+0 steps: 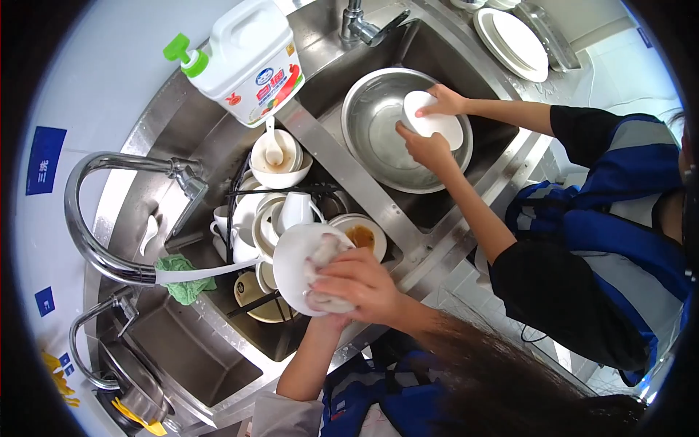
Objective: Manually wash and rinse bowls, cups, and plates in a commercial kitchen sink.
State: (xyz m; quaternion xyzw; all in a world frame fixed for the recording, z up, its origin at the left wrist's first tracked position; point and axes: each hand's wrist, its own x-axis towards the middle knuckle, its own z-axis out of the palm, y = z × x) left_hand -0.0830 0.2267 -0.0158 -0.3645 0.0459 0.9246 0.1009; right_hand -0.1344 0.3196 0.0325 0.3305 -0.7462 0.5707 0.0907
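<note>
A white ceramic bowl or plate (pixel 292 270) is tilted over the middle sink basin. My left hand (pixel 332 321) grips its lower edge, with most of the fingers hidden behind it. My right hand (pixel 363 284) presses a wet, whitish cloth (pixel 327 257) against its surface. Water (pixel 210 272) runs from the curved chrome faucet (pixel 82 218) towards the dish. Below are stacked cups, bowls and plates, among them a white mug (pixel 295 212), a bowl with a spoon (pixel 273 152), a plate with brown residue (pixel 360 236) and a yellowish bowl (pixel 256 306), with dark chopsticks among them.
A co-worker's hands (pixel 431 123) hold a white bowl (pixel 445 128) over a metal basin (pixel 377 147) in the right sink. A detergent jug (pixel 256 60) stands behind. A green cloth (pixel 188 278) lies on the divider and a white spoon (pixel 148 235) nearby. Plates (pixel 510 43) rest upper right.
</note>
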